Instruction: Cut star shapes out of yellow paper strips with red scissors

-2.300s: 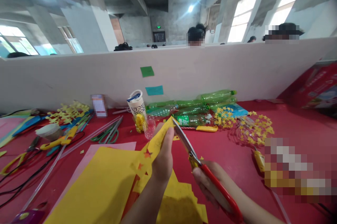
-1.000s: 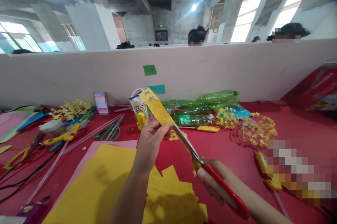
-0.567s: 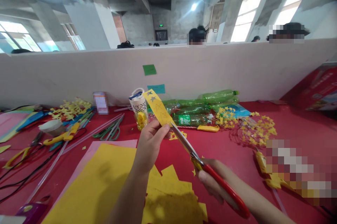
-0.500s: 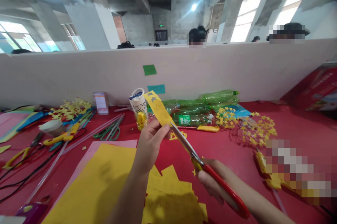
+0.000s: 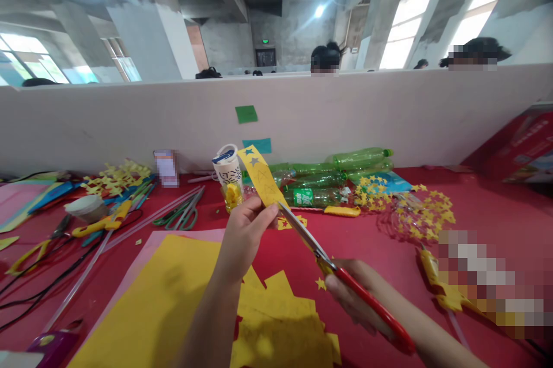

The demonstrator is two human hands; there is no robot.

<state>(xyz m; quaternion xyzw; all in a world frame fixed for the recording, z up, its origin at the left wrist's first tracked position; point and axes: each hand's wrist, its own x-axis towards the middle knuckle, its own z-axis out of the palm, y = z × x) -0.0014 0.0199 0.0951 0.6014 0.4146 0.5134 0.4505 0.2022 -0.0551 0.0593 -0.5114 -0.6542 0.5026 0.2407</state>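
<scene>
My left hand (image 5: 248,232) pinches the lower end of a yellow paper strip (image 5: 261,175) between thumb and fingers. Star-shaped holes show near the strip's top, with pencilled star outlines below them. Red-handled scissors (image 5: 313,244) are gripped in my right hand (image 5: 354,287), and their blade tips meet the strip beside my left thumb. The blades look nearly closed. Under my hands lie a pile of yellow paper pieces (image 5: 280,327) and a large yellow sheet (image 5: 159,293). A small cut-out star (image 5: 320,284) rests near my right hand.
Green plastic bottles (image 5: 363,159) lie along the white partition (image 5: 129,120), near a white cup (image 5: 227,171). Star garlands (image 5: 425,212) sit at right, above a yellow glue gun (image 5: 432,276). Green-handled scissors (image 5: 185,215), pliers (image 5: 32,258) and another glue gun (image 5: 106,224) are at left.
The strip has tilted slightly in my left hand. My right hand and the red scissors have shifted a little, and more of the small star beside them shows.
</scene>
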